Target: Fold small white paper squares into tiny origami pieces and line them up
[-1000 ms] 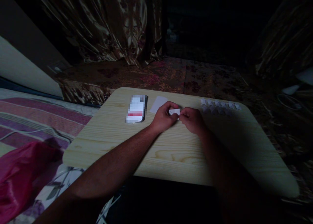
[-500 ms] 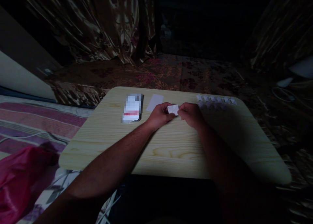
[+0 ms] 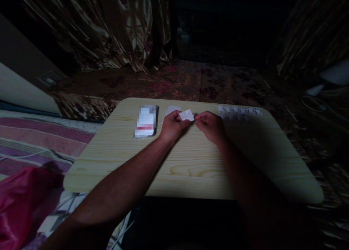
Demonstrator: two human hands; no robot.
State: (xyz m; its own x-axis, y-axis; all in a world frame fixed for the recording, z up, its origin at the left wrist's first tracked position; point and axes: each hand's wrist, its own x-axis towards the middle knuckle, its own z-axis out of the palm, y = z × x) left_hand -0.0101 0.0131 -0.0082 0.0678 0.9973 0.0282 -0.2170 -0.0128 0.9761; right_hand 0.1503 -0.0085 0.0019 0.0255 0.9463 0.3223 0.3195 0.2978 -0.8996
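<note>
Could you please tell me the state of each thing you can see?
Left hand: closed on the folded paper.
Right hand: fingers bent; contact with paper unclear.
Folded paper: creased, held.
Paper sheet: flat, partly hidden.
Phone-like object: lying flat, face pixelated.
Small folded pieces: set out in two rows.
Pink item: rumpled.

Your left hand [image 3: 173, 125] pinches between thumb and fingers, its forearm slanting up from the lower left. Your right hand [image 3: 211, 126] sits just beside it, fingers curled with the fingertips drawn toward the thumb, its forearm angling in from the lower right.
</note>
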